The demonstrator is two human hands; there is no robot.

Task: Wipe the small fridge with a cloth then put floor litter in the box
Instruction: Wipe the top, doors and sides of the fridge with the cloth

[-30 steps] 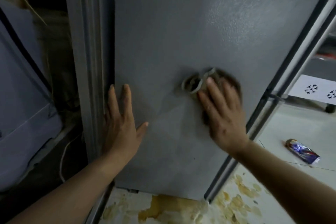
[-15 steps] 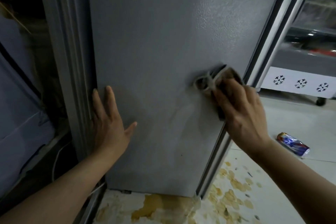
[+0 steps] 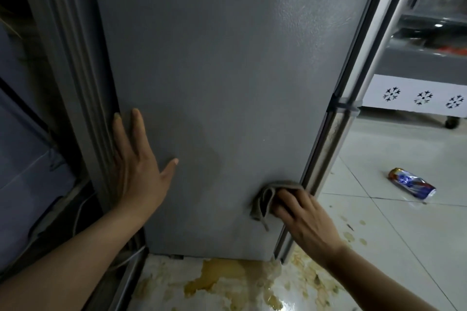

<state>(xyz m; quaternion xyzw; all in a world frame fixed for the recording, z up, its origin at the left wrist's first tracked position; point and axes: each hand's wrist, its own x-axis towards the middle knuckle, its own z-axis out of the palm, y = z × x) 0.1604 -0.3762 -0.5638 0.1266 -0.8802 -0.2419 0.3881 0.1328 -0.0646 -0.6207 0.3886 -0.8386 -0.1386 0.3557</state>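
Note:
The small grey fridge (image 3: 214, 70) fills the middle of the view, its flat side panel facing me. My left hand (image 3: 139, 159) lies flat and open against the panel's left edge, fingers up. My right hand (image 3: 303, 217) presses a folded grey-brown cloth (image 3: 267, 197) onto the panel's lower right corner, next to the door seam. A crushed blue and red drink can (image 3: 412, 185) lies on the white tiled floor to the right. No box is in view.
Yellow-brown stains (image 3: 217, 278) cover the floor under the fridge's front edge. A white panel with snowflake marks (image 3: 419, 96) on wheels stands at the back right. A dark gap with a cable (image 3: 83, 212) and grey sheeting lies left of the fridge.
My right hand has slid the cloth from mid-panel to the right edge, then down to the lower right corner. My left hand has stayed flat on the left edge.

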